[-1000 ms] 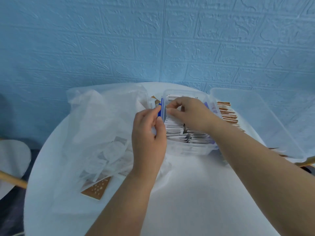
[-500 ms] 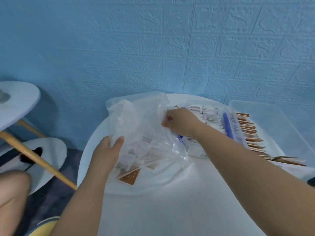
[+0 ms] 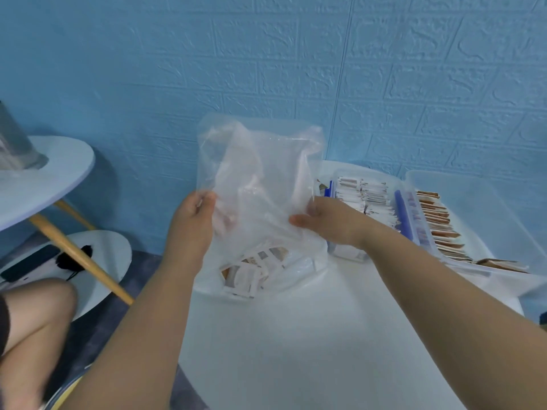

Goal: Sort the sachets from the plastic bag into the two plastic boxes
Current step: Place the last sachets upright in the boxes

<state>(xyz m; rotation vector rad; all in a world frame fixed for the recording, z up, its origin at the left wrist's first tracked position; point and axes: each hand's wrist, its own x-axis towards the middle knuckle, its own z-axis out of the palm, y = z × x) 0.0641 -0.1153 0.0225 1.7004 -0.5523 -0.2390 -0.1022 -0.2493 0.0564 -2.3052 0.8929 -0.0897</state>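
A clear plastic bag (image 3: pixel 260 173) is held upright over the white round table (image 3: pixel 310 335). My left hand (image 3: pixel 192 226) grips its left edge and my right hand (image 3: pixel 328 220) grips its right side. Several white and brown sachets (image 3: pixel 251 270) lie bunched in the bag's bottom, which rests on the table. Behind my right hand stands a clear box with blue clips (image 3: pixel 399 208) packed with white sachets. To its right, a second clear box (image 3: pixel 473 220) holds brown sachets in a row.
A blue brick-pattern wall rises close behind the table. At the left stands a small round side table (image 3: pixel 44 179) with wooden legs, and a lower shelf (image 3: pixel 97 261) carries dark items. My knee (image 3: pixel 38 315) shows at the lower left.
My left hand moved from the box's clip to the bag's left edge. Both hands now lift the bag upright, and the sachets have slid to its bottom. The view swung left.
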